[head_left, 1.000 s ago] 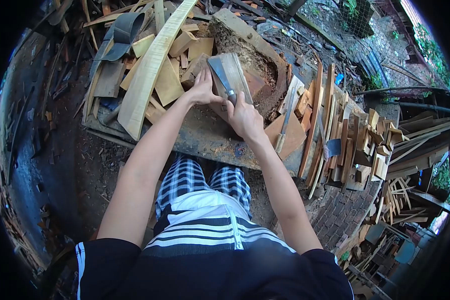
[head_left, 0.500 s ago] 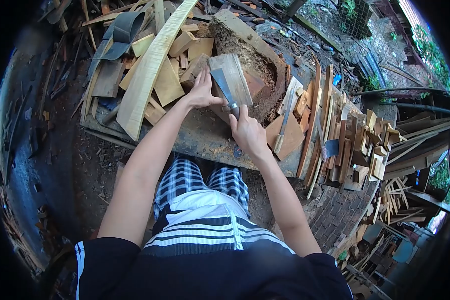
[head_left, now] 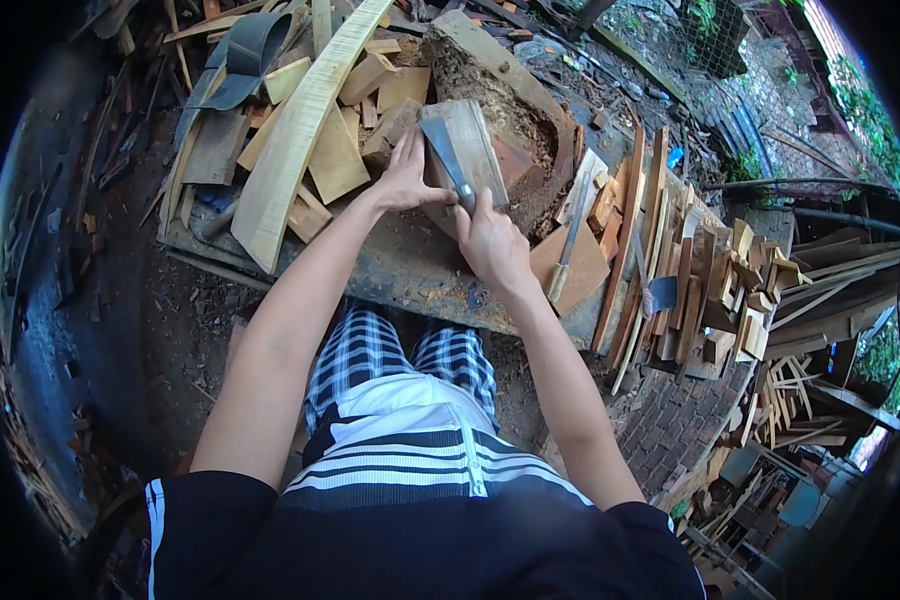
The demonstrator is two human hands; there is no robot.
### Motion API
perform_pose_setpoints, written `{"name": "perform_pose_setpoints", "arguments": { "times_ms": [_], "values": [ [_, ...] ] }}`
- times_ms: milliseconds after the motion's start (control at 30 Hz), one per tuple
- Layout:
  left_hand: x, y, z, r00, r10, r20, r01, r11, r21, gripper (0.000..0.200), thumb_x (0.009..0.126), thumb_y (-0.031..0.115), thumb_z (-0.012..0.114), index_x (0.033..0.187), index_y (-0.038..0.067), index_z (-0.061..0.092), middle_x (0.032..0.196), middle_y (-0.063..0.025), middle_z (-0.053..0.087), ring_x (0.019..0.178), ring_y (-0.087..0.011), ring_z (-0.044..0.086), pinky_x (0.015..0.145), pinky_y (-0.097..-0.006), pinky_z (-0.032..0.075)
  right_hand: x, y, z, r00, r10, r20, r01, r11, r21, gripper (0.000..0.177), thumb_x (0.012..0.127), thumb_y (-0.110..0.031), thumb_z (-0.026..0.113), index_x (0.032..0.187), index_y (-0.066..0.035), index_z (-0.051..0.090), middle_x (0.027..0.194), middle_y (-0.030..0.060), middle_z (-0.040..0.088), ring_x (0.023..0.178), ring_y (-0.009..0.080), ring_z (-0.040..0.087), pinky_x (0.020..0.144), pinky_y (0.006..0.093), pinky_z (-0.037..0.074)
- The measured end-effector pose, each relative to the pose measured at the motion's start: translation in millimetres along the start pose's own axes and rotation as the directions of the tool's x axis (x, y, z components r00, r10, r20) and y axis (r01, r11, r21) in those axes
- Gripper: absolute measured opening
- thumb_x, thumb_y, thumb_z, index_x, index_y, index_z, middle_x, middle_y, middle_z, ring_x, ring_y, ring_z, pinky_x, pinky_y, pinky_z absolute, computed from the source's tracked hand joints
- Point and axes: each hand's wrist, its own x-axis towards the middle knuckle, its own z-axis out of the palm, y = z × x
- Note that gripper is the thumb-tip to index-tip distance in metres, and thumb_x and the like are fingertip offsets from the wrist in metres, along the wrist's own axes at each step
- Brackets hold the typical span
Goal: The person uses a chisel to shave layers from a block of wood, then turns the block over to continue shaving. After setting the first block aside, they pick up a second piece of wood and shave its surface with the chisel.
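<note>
A putty knife (head_left: 448, 158) with a broad, flaring metal blade lies along the top of a grey-brown wooden block (head_left: 477, 145). Its handle is inside my right hand (head_left: 495, 245), whose fingers are wrapped round it. The blade points away from my body, near the block's left edge. My left hand (head_left: 402, 184) rests against the left side of the same block, fingers stretched out and thumb reaching across toward the base of the blade. Behind the block stands a large, rough, hollowed wooden piece (head_left: 500, 75).
A long pale board (head_left: 305, 140) slants across offcuts on the left of the workbench (head_left: 400, 270). A handsaw-like tool with a thin blade (head_left: 573, 230) lies on a brown board (head_left: 580, 275) at right. Further right are wood strips (head_left: 635, 230) and stacked small pieces (head_left: 750, 270).
My right hand has pushed the putty knife a little farther away from my body along the block. The left hand stays at the block's side.
</note>
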Motion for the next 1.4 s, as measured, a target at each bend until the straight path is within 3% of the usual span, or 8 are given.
{"name": "perform_pose_setpoints", "arguments": {
  "times_ms": [133,333,600,700,933,1033,1300,1400],
  "values": [
    [2.3,-6.0,1.7,0.999,0.040,-0.022,-0.041,0.999,-0.035,0.151,0.059,0.073,0.076,0.150,-0.011,-0.009,0.160,-0.0296,-0.005,0.150,-0.0372,-0.008,0.123,-0.0421,0.002,8.4,-3.3,4.7,0.998,-0.017,-0.056,0.015,0.999,-0.047,0.040,0.098,-0.037,0.049,0.113,-0.001,0.045,0.074,0.0270,0.067,0.072,0.0453,0.068,0.064,0.0540,0.055],
    [0.6,-5.1,2.1,1.000,-0.015,0.013,0.015,1.000,-0.016,0.153,0.057,0.076,0.075,0.150,-0.010,-0.010,0.159,-0.0299,-0.007,0.150,-0.0373,-0.009,0.123,-0.0427,0.001,-10.3,4.2,0.2,0.999,0.021,0.048,-0.018,0.998,-0.053,0.039,0.099,-0.038,0.048,0.113,-0.002,0.043,0.077,0.0296,0.066,0.075,0.0478,0.067,0.067,0.0558,0.054],
    [0.0,-3.0,0.4,1.000,0.021,0.008,-0.021,0.999,-0.036,0.151,0.060,0.075,0.075,0.149,-0.010,-0.012,0.159,-0.0304,-0.007,0.150,-0.0378,-0.009,0.122,-0.0430,0.000,-8.1,6.4,-2.0,1.000,0.012,0.015,-0.011,1.000,-0.028,0.041,0.100,-0.039,0.046,0.113,-0.001,0.043,0.081,0.0315,0.066,0.078,0.0489,0.066,0.069,0.0572,0.053],
    [-1.6,-2.6,2.5,1.000,0.002,0.015,-0.001,1.000,-0.023,0.153,0.059,0.077,0.075,0.150,-0.010,-0.012,0.159,-0.0299,-0.007,0.150,-0.0382,-0.010,0.122,-0.0436,0.000,-18.6,13.3,-0.3,0.999,0.024,0.039,-0.021,0.996,-0.085,0.040,0.098,-0.039,0.048,0.110,-0.001,0.046,0.076,0.0278,0.067,0.073,0.0450,0.068,0.066,0.0538,0.055],
    [0.6,-5.1,3.1,1.000,0.001,0.027,0.001,0.999,-0.050,0.153,0.059,0.078,0.074,0.149,-0.010,-0.013,0.159,-0.0302,-0.008,0.149,-0.0397,-0.011,0.122,-0.0442,0.000,11.9,7.8,0.2,0.998,-0.001,-0.066,-0.004,0.997,-0.080,0.042,0.098,-0.039,0.049,0.114,-0.001,0.047,0.077,0.0285,0.067,0.075,0.0454,0.068,0.067,0.0549,0.055],
    [-0.7,-0.5,3.3,1.000,-0.004,0.025,0.005,0.999,-0.039,0.153,0.060,0.078,0.073,0.149,-0.010,-0.015,0.159,-0.0306,-0.010,0.149,-0.0394,-0.012,0.122,-0.0445,-0.001,-3.4,14.0,-4.6,0.999,0.034,0.003,-0.034,0.997,-0.076,0.041,0.098,-0.039,0.049,0.115,-0.001,0.047,0.078,0.0285,0.067,0.076,0.0459,0.068,0.067,0.0544,0.055],
    [0.8,-3.3,4.2,0.998,-0.018,0.055,0.020,1.000,-0.022,0.151,0.062,0.076,0.073,0.148,-0.010,-0.017,0.158,-0.0304,-0.012,0.149,-0.0391,-0.014,0.122,-0.0442,-0.002,11.2,10.5,-3.9,0.996,0.022,-0.082,-0.029,0.996,-0.086,0.040,0.097,-0.038,0.050,0.114,-0.002,0.047,0.078,0.0280,0.068,0.075,0.0460,0.068,0.067,0.0543,0.055],
    [0.0,1.3,2.1,0.996,-0.047,0.076,0.048,0.999,-0.007,0.151,0.062,0.076,0.073,0.148,-0.010,-0.017,0.158,-0.0305,-0.012,0.149,-0.0392,-0.014,0.122,-0.0442,-0.002,-5.0,14.1,-9.9,0.997,0.074,-0.009,-0.074,0.992,-0.102,0.039,0.097,-0.037,0.051,0.113,-0.001,0.047,0.077,0.0273,0.068,0.074,0.0457,0.068,0.067,0.0537,0.055]
  ]
}}
